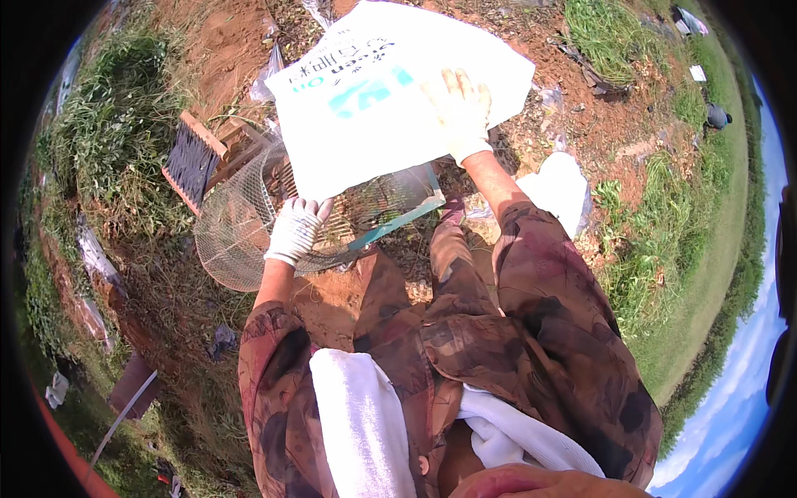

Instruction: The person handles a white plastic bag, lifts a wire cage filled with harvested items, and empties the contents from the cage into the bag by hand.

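A large white woven sack (373, 124) with printed writing and a blue-green picture lies spread in front of me. My right hand (461, 115), in a white glove, rests flat on its right part with the fingers apart. My left hand (300, 225), in a white knit glove, is at the sack's near left corner, above a wire-mesh screen (233, 227). Whether its fingers grip the sack or the mesh cannot be told. The mesh joins a frame with a teal near bar (398, 221) and thin parallel rods, partly under the sack.
A small wooden folding stool (194, 163) with a dark webbed seat tips beside the mesh. Another white sack (557, 190) lies to the right. Pulled plants (115, 118) are heaped at left on reddish soil (221, 50). Far right, a person (717, 116) is bent low.
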Motion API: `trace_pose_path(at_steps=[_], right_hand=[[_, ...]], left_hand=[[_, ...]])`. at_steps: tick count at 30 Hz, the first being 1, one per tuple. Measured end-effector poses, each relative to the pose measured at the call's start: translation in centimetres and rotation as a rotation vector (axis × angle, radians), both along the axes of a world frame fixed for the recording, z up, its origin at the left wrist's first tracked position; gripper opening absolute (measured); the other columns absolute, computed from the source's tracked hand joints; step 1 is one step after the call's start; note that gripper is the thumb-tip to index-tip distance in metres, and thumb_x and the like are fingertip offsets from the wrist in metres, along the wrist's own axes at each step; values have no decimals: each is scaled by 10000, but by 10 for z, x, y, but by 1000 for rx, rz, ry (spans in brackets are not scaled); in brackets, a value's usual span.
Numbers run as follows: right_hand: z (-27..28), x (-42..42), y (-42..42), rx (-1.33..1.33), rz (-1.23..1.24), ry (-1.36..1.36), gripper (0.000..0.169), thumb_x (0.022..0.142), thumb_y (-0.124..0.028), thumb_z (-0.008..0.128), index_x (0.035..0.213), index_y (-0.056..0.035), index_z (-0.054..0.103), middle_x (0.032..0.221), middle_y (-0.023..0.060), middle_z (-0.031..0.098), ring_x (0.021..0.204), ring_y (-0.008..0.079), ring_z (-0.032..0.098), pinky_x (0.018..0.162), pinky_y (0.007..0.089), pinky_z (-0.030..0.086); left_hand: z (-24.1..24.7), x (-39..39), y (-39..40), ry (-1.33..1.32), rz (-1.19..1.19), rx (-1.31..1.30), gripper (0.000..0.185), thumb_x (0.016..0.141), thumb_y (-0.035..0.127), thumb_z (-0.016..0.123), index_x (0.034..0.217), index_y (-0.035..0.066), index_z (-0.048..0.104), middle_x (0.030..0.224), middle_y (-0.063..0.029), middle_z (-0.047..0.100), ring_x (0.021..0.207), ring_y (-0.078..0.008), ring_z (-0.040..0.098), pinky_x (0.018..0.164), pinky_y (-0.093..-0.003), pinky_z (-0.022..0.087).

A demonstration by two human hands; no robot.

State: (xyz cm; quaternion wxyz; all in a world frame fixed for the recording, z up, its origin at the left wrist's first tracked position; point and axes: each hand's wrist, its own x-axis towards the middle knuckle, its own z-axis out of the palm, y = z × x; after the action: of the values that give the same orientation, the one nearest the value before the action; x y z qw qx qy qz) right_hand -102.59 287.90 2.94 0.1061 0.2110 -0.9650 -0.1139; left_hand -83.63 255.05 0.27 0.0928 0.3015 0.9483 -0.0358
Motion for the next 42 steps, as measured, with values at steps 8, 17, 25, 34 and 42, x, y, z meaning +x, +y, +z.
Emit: trace_pose_path(at_steps=[8, 17, 25, 34, 42], right_hand=[[-50, -71, 47, -12, 239, -391, 308, 855, -204, 537, 1145, -236, 635, 1181, 79, 603, 1146, 237, 540, 1024, 526, 346], [5, -75, 216, -150, 205, -515, 396, 767, -71, 632, 1150, -168, 648, 1061, 116, 670, 1009, 317, 623, 900, 408, 483], [251, -50, 220, -299, 141, -793, 448, 620, 86, 488, 1026, -1, 655, 993, 179, 670, 963, 333, 645, 871, 370, 498], [256, -48, 78, 196, 394, -826, 313, 676, 73, 521, 950, -28, 632, 807, 174, 640, 783, 341, 632, 720, 385, 505], [146, -37, -33, 357, 498, -887, 242, 728, -199, 682, 914, -50, 640, 791, 181, 645, 788, 376, 619, 704, 432, 490]], left_hand=[[17, -12, 22, -93, 247, -56, 348, 844, 156, 569, 1191, 174, 559, 995, -63, 583, 973, -258, 560, 936, -460, 405], [74, -100, 243, 8, 693, 415, 900, 672, 525, 775, 1428, 203, 408, 1380, -168, 425, 1340, -420, 297, 1032, -610, 290], [78, -99, 393, -409, 579, 1056, 476, 852, 193, 596, 1319, 182, 506, 996, -191, 633, 938, -339, 622, 871, -467, 458], [134, -47, 331, -255, 673, 1886, 792, 764, 415, 733, 1395, 68, 402, 1210, -243, 522, 1120, -394, 522, 958, -476, 419], [96, -64, 279, -205, 1050, 1781, 949, 739, 205, 716, 1508, 69, 176, 1345, -302, 437, 1267, -403, 447, 1040, -429, 375]])
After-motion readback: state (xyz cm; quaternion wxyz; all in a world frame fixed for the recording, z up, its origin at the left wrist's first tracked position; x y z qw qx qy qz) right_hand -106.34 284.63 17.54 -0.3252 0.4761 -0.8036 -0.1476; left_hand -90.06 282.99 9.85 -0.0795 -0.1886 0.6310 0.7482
